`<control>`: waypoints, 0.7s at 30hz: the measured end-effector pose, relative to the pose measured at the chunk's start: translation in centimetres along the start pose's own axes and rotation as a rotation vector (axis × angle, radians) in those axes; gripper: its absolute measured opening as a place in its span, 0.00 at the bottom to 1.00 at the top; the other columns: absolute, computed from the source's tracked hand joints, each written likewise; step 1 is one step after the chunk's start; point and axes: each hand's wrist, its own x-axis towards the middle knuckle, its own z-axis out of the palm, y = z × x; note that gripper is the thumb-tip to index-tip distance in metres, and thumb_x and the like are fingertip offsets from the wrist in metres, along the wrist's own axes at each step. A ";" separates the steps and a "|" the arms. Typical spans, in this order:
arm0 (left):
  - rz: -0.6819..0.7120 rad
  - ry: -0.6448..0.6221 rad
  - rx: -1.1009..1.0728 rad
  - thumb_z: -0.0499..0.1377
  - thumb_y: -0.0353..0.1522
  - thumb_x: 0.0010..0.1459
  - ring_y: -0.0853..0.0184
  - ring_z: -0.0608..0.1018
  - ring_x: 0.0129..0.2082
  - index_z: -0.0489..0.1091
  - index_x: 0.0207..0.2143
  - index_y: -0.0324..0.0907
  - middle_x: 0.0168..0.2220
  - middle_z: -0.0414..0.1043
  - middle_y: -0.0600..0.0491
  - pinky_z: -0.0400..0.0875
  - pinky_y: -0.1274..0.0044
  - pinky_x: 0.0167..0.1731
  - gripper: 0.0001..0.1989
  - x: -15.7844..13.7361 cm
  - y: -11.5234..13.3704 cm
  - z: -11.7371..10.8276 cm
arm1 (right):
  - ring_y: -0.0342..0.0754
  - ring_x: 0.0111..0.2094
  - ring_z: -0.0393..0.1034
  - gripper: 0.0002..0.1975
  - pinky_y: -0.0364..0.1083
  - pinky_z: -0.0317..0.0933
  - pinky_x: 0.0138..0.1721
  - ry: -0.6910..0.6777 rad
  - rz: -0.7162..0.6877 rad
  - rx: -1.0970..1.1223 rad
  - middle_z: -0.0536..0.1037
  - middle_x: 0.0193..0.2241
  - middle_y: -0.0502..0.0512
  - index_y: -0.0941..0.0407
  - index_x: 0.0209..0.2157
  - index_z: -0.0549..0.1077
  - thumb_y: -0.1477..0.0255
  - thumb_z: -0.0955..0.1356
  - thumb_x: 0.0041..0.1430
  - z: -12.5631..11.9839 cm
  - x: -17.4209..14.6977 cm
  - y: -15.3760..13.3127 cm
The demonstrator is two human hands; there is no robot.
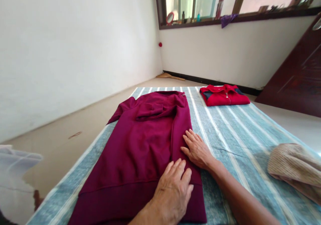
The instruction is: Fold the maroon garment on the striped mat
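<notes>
A maroon sweatshirt [140,148] lies spread on a blue-and-white striped cloth, its hem toward me. Its right side is folded inward, with that sleeve laid across the upper part; the other sleeve sticks out at the far left. My left hand [173,188] rests flat on the fabric near the hem, fingers extended. My right hand [197,148] lies on the folded right edge, fingers spread, just beyond the left one. Neither hand grips the cloth.
A folded red jacket [227,96] with dark shoulders sits at the far right of the striped cloth [233,138]. A beige ribbed garment [296,168] lies at the right edge. Beyond are a windowsill [198,23] with bottles and a dark red door [296,71].
</notes>
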 end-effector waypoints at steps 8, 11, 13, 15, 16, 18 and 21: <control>-0.144 -0.134 0.038 0.58 0.36 0.57 0.52 0.59 0.62 0.58 0.60 0.32 0.63 0.53 0.37 0.60 0.61 0.58 0.31 2.7 0.4 0.4 | 0.56 0.64 0.46 0.22 0.57 0.49 0.60 0.050 -0.021 0.104 0.60 0.61 0.62 0.62 0.57 0.66 0.69 0.61 0.63 0.9 0.2 1.3; -0.156 -0.197 0.018 0.54 0.39 0.60 0.53 0.55 0.63 0.54 0.62 0.33 0.64 0.49 0.38 0.58 0.61 0.59 0.32 2.4 0.2 1.1 | 0.56 0.62 0.51 0.20 0.56 0.51 0.59 0.127 -0.039 0.177 0.65 0.58 0.62 0.60 0.54 0.69 0.71 0.60 0.63 1.3 0.5 1.7; -0.169 -0.207 -0.019 0.50 0.43 0.62 0.54 0.54 0.64 0.54 0.63 0.35 0.64 0.48 0.40 0.56 0.61 0.60 0.32 2.2 0.0 1.4 | 0.54 0.59 0.56 0.18 0.54 0.54 0.58 0.198 -0.038 0.212 0.69 0.54 0.61 0.59 0.51 0.71 0.71 0.59 0.64 1.2 1.0 1.6; -0.175 -0.216 -0.044 0.47 0.46 0.62 0.54 0.53 0.64 0.55 0.63 0.37 0.65 0.48 0.41 0.54 0.60 0.61 0.32 2.1 -0.2 1.5 | 0.51 0.53 0.64 0.16 0.51 0.57 0.55 0.260 -0.029 0.199 0.73 0.49 0.60 0.57 0.47 0.73 0.71 0.58 0.65 0.8 1.9 1.3; -0.171 -0.225 -0.051 0.47 0.47 0.62 0.54 0.53 0.64 0.55 0.63 0.37 0.65 0.48 0.40 0.54 0.60 0.61 0.32 2.1 -0.3 1.5 | 0.49 0.50 0.67 0.15 0.49 0.58 0.53 0.282 -0.021 0.176 0.74 0.47 0.59 0.56 0.44 0.73 0.71 0.58 0.65 0.6 2.5 1.0; -0.154 -0.250 -0.054 0.46 0.48 0.62 0.52 0.53 0.64 0.55 0.62 0.37 0.64 0.48 0.39 0.55 0.59 0.60 0.33 2.2 -0.6 1.6 | 0.47 0.46 0.68 0.13 0.47 0.59 0.51 0.309 -0.006 0.122 0.75 0.43 0.57 0.55 0.40 0.74 0.72 0.58 0.65 0.2 4.2 0.5; -0.113 -0.258 -0.023 0.46 0.48 0.62 0.51 0.56 0.63 0.56 0.62 0.35 0.64 0.50 0.38 0.58 0.59 0.59 0.33 2.0 -1.1 2.2 | 0.49 0.48 0.65 0.11 0.47 0.56 0.51 0.337 0.029 0.063 0.73 0.45 0.59 0.56 0.40 0.72 0.74 0.59 0.63 0.2 7.5 0.0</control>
